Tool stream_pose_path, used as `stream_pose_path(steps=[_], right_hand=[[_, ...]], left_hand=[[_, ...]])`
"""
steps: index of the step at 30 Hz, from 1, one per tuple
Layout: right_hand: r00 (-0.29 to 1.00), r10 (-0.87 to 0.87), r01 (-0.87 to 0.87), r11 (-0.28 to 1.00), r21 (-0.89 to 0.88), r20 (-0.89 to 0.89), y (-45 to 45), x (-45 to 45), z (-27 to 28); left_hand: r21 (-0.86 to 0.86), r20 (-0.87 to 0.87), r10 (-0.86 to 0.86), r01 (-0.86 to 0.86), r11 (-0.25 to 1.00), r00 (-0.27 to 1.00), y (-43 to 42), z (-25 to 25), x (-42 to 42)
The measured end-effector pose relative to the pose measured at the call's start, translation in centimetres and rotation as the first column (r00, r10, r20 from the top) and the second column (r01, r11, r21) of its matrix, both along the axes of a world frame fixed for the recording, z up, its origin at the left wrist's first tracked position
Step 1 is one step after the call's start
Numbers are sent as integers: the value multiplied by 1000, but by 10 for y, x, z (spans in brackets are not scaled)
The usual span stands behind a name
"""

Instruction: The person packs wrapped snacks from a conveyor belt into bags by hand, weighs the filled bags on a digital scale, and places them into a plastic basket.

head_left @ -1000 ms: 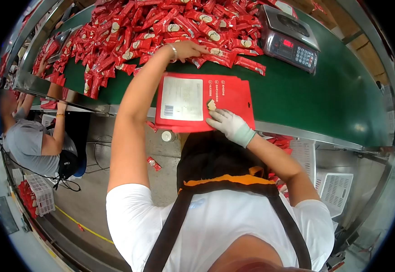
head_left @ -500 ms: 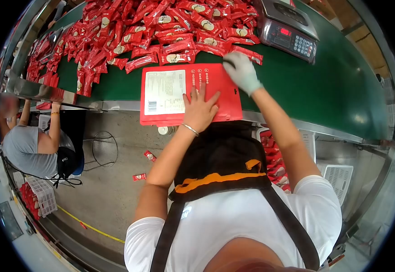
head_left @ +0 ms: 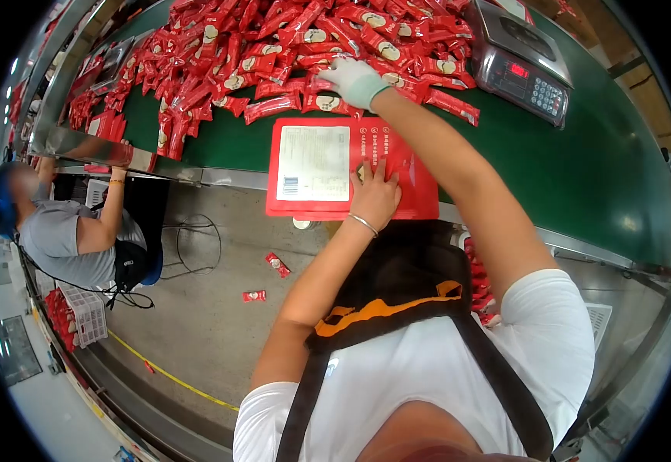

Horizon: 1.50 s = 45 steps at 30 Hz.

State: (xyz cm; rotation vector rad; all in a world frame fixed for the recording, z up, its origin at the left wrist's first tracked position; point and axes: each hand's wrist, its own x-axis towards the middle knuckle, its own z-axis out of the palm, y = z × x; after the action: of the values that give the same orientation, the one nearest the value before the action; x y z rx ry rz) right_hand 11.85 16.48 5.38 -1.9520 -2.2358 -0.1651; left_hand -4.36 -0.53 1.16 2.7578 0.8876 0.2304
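Observation:
A flat red packaging bag (head_left: 280, 202) with a white printed label and barcode lies at the front edge of the green table; doubled edges at its lower left suggest more than one bag. My left hand (head_left: 375, 192), bare with a bracelet at the wrist, rests on the bag's right half, fingers spread. Beyond the bag, my right hand (head_left: 353, 82), in a whitish glove, is over the near side of a heap of small red packets (head_left: 266, 63). Its fingers are apart and touch a packet (head_left: 328, 103); no firm grip shows.
A digital scale (head_left: 524, 73) with a red display stands right of the heap on the green table (head_left: 612, 154). At left, another person (head_left: 81, 231) works by a metal rail. Two packets (head_left: 277, 265) lie on the floor, and a white crate (head_left: 85, 312) stands at lower left.
My right hand has moved left from the bag's upper right corner to the packet heap. My left hand stays spread on the bag. The whole view has shifted slightly.

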Motion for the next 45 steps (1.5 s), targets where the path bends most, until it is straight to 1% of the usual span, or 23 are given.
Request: stream_pose_path(steps=[2, 3, 4, 6, 8, 10, 12, 14, 15, 16, 20, 22, 24, 28, 30, 32, 34, 36, 38, 40, 42, 43, 45], right_hand=[[969, 45, -27, 997, 79, -243, 0, 9, 6], [953, 82, -42, 989, 140, -293, -5, 6, 5], [952, 85, -46, 990, 137, -293, -13, 1, 2], [988, 0, 16, 995, 100, -154, -31, -9, -13], [971, -40, 59, 995, 75, -235, -35, -8, -21], [944, -105, 114, 993, 14, -311, -35, -5, -23], [919, -85, 133, 986, 99, -385, -32, -7, -24], [858, 98, 58, 957, 284, -505, -24, -11, -28], [884, 9, 60, 989, 134, -467, -35, -22, -16], [899, -4, 54, 993, 101, -438, -25, -21, -40], [926, -16, 32, 999, 35, -377, -45, -31, -24], [929, 4, -7, 1000, -7, -370, -51, -28, -16], [958, 13, -79, 972, -220, -286, -48, -22, -9], [976, 1, -51, 973, -224, -216, -56, -10, 7], [916, 22, 24, 994, 111, -400, -91, 11, 21], [841, 86, 95, 948, 303, -534, -144, 38, 35], [808, -193, 341, 923, 176, -557, -197, 65, 23], [830, -378, 404, 914, -25, -410, -246, 90, -3], [802, -405, 424, 904, -59, -440, -286, 93, -16], [778, -417, 425, 900, -94, -470, -298, 93, -23], [792, -430, 446, 892, -69, -433, -295, 88, -19], [792, -422, 441, 895, -65, -441, -292, 86, -18], [814, -502, 483, 865, -138, -291, -286, 87, -15]], left_hand=[[18, 0, -8, 8, 1000, 1000, 2, 1, 1], [48, 27, 7, -9, 999, 1000, 3, -2, 3], [73, 49, 24, -27, 997, 999, 0, -4, 4], [25, 19, 33, -34, 999, 999, 1, 2, 8], [-2, -4, 46, -46, 999, 999, 10, 14, 12], [-146, -43, 61, -66, 987, 997, 12, 23, 15], [-150, -27, 57, -60, 987, 998, 15, 19, 13], [-147, -11, 44, -45, 988, 999, 20, 10, 16], [-132, -4, 44, -44, 990, 999, 20, 4, 17], [-116, 2, 42, -42, 992, 999, 20, -2, 17], [-125, -13, 15, -17, 992, 1000, 26, -2, 18], [-214, -64, 34, -47, 976, 997, 29, 8, 22], [-245, -73, 79, -94, 965, 994, 31, 19, 26], [-249, -32, 208, -209, 946, 978, 30, 35, 29], [-191, -33, 273, -275, 942, 961, 30, 35, 34], [-130, -86, 271, -280, 951, 959, 31, 42, 37], [-125, -165, 267, -289, 949, 949, 35, 42, 46], [-110, -240, 259, -292, 950, 935, 43, 40, 54], [-54, -338, 219, -251, 966, 915, 45, 35, 61], [-115, -383, 205, -267, 957, 901, 41, 35, 63], [-30, -305, 231, -252, 967, 924, 42, 30, 62], [-165, -274, 263, -315, 935, 925, 39, 30, 65], [-133, -284, 272, -319, 938, 919, 24, 42, 69]])
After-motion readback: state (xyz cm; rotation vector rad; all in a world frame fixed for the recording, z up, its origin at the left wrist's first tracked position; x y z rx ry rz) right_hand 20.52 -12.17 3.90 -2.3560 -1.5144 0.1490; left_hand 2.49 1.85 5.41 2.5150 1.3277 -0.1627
